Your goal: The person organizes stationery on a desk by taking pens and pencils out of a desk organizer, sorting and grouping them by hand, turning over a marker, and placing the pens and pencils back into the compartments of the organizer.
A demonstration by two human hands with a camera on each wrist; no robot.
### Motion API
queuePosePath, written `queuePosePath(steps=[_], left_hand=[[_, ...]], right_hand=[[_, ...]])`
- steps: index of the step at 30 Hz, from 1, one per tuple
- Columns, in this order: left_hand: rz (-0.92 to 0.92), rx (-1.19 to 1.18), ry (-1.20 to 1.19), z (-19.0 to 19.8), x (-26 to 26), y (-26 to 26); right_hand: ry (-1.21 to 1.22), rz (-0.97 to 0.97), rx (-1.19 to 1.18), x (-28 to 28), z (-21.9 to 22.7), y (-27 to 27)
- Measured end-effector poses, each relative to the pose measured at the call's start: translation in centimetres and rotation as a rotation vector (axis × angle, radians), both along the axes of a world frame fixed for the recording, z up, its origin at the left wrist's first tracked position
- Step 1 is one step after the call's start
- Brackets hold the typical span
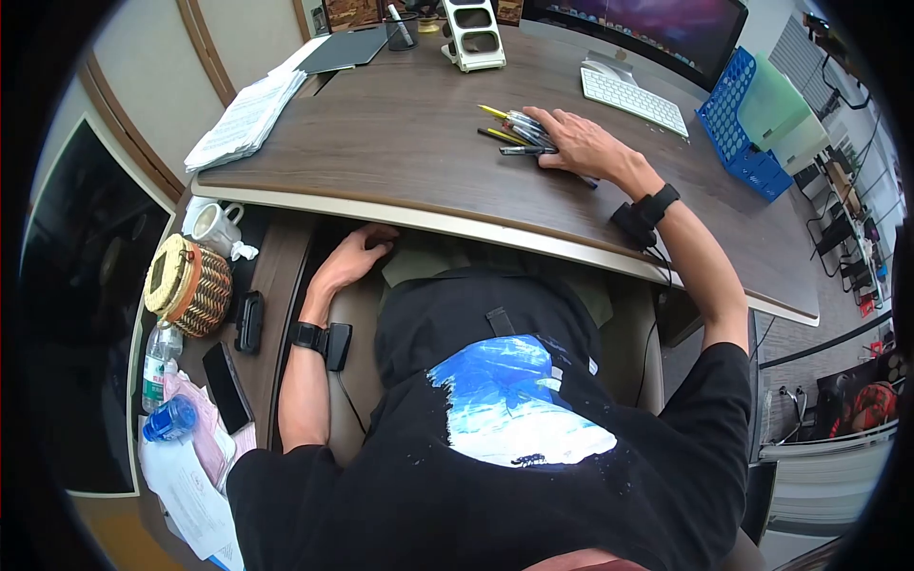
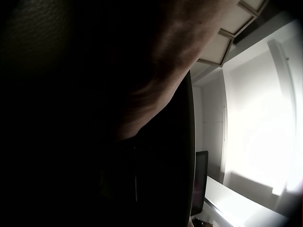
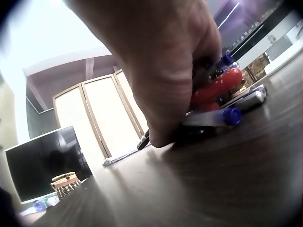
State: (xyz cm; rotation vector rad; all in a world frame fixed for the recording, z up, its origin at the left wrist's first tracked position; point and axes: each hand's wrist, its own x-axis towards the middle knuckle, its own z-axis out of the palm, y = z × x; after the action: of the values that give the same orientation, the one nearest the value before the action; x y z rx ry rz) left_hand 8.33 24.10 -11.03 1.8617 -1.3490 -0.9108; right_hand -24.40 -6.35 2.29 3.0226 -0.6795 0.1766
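My right hand grips a bunch of pens on the desk top. The pens lie loosely bundled, with yellow, black and clear barrels pointing to the left. In the right wrist view the thumb comes down to the wood beside them, and a red pen and a blue-ended clear pen stick out from under the palm. My left hand rests by the lap at the desk's front edge, fingers loosely bent and partly under the edge. It holds nothing visible; the left wrist view is mostly dark.
A keyboard, a monitor and a blue basket stand to the right. A white stand, a pen cup and papers sit farther back and left. Left of the lap are a mug, wicker basket and phone.
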Motion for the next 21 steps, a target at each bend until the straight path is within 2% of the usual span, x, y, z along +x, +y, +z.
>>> queuePosePath(steps=[3, 4, 7, 10, 14, 18, 19, 21], left_hand=[[-0.018, 0.001, -0.025, 0.1, 0.0, 0.0], [-0.023, 0.002, -0.022, 0.0, 0.1, 0.0], [-0.011, -0.008, 0.003, -0.5, 0.1, 0.0], [0.000, -0.015, -0.033, 0.2, -0.1, 0.1], [0.005, -0.005, -0.042, 0.4, -0.4, 0.2], [0.013, -0.005, 0.006, -0.2, -0.1, 0.0], [0.020, -0.004, 0.010, -0.4, 0.1, 0.0], [0.013, -0.015, -0.005, -0.6, 0.1, -0.1]], right_hand=[[-0.060, 0.049, 0.061, -0.2, -0.4, -1.6], [-0.057, 0.043, 0.062, -0.3, -0.4, -2.3], [-0.070, -0.004, 0.280, -0.5, 0.0, -4.2], [-0.079, -0.013, 0.316, -0.6, -0.7, -6.1], [-0.148, -0.027, 0.362, -0.9, -0.8, -6.3], [-0.112, -0.127, 0.302, -1.2, -0.3, -4.8], [-0.072, -0.193, 0.356, -1.0, 0.1, -4.4], [-0.037, -0.169, 0.283, -0.8, 0.0, -3.0]])
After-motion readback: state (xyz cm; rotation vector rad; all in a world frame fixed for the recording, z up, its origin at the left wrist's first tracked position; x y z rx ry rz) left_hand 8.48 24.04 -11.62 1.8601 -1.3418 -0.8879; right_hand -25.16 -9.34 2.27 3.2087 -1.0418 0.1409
